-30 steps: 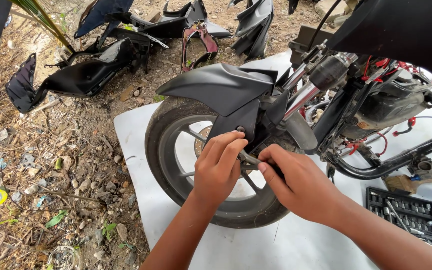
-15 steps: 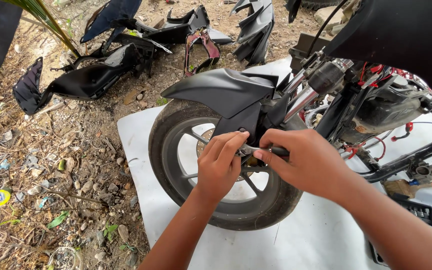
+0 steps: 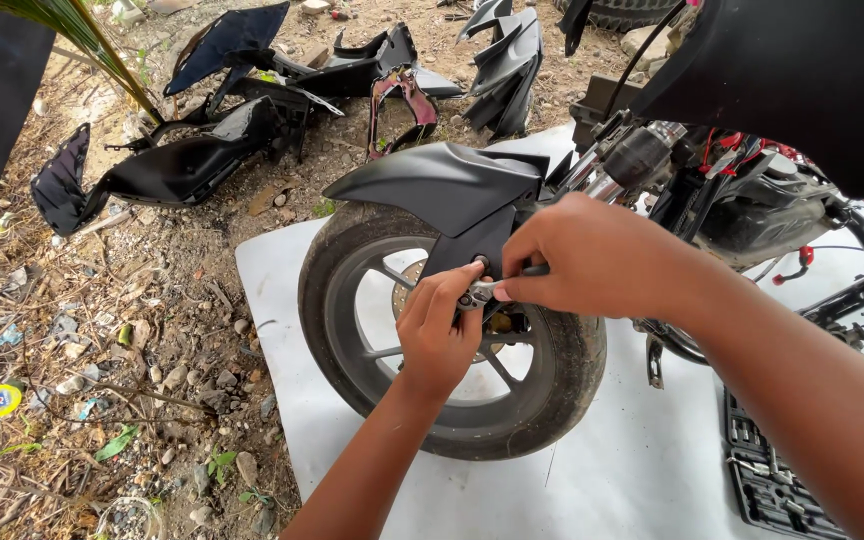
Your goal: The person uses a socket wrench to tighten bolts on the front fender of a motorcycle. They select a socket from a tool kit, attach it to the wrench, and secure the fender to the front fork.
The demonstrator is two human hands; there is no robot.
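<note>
Bright, even daylight — soft shadows, sharp focus, slight wide-angle stretch at the edges.

– We note a matte black mudguard (image 3: 452, 180) over a black tyre (image 3: 562, 380), its rim dark grey, and a silver ratchet (image 3: 479, 293) between the hands.

– We confirm. The sheet (image 3: 282, 300) beneath is white, the tool tray (image 3: 772, 480) black.

– We record black body panels (image 3: 192, 165) on brown ground (image 3: 102, 330), one panel (image 3: 402, 105) maroon inside.

– We add red wiring (image 3: 742, 155) and green leaves (image 3: 82, 35).
</note>
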